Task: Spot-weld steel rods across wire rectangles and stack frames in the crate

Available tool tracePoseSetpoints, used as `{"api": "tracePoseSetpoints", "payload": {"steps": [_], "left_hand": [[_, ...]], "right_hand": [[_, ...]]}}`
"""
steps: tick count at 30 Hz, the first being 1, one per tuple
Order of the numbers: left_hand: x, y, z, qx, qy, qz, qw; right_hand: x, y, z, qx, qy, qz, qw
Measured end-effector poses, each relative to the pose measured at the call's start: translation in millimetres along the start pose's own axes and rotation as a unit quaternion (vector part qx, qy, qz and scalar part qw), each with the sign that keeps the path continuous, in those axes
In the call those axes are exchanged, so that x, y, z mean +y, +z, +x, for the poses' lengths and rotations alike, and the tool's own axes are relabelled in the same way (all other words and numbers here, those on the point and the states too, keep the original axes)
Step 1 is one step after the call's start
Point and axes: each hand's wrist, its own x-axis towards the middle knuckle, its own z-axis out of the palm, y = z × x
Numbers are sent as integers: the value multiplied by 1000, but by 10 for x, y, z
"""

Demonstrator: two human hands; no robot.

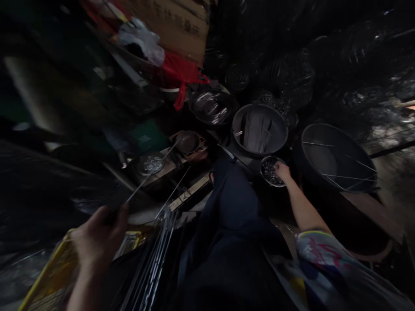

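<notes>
My left hand (100, 233), at the lower left, is closed around a thin metal rod (138, 188). The rod slants up and away to the right, past a small dish of shiny bits (152, 164). On the right side, my right hand (282, 171) reaches into a small round bowl (275, 185) full of dark, shiny small pieces. Its fingers look pinched together among them, and what they hold is too small to make out. A bundle of long thin metal rods (158, 255) lies beside my leg, right of my left hand.
Beyond my knees stand a grey basin (285, 129) with flat strips and a dark basin (191, 106) with shiny pieces. A large dark tub (296, 149) at right has thin rods across it. A yellow crate (42, 276), red bag (180, 69) and cardboard box (175, 26) are around.
</notes>
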Motion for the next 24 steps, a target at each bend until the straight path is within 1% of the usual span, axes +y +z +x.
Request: {"api": "tracePoseSetpoints", "payload": {"steps": [2, 3, 4, 5, 6, 7, 8, 10, 11, 12, 14, 16, 18, 20, 24], "left_hand": [[-15, 44, -39, 10, 63, -15, 998], [-15, 58, -50, 34, 90, -19, 995], [-16, 67, -52, 47, 114, -23, 992], [-20, 70, -46, 58, 126, -24, 990], [-28, 67, -35, 69, 135, -19, 988], [-39, 57, -26, 77, 142, -15, 987], [-52, 44, -23, 85, 145, -11, 986], [-80, 13, -39, 98, 150, -6, 984], [-96, 0, -56, 105, 152, -5, 983], [-116, -9, -77, 110, 153, -4, 982], [-165, -15, -114, 120, 152, -1, 981], [-225, -9, -135, 129, 146, 4, 981], [-287, 1, -139, 137, 135, 7, 981], [-342, 12, -133, 142, 120, 6, 983], [-409, 39, -126, 148, 98, -2, 984]], "right_hand": [[-213, -124, -96, 10, -34, 34, 999], [-384, -166, -144, 6, -58, 60, 996], [-604, -188, -204, 0, -91, 99, 991], [-870, -184, -288, -12, -137, 162, 977], [-1175, -153, -407, -37, -196, 261, 945], [-1506, -94, -566, -70, -252, 343, 902], [-1848, -6, -760, -109, -287, 380, 872], [-2505, 254, -1210, -184, -332, 383, 842], [-2795, 419, -1434, -214, -341, 382, 832], [-3048, 595, -1640, -239, -332, 397, 822], [-3430, 943, -1979, -292, -274, 457, 794], [-3666, 1223, -2224, -323, -240, 487, 775], [-3807, 1400, -2401, -338, -227, 497, 766], [-3900, 1486, -2534, -346, -215, 510, 758], [-4026, 1520, -2701, -355, -197, 556, 726]]}}
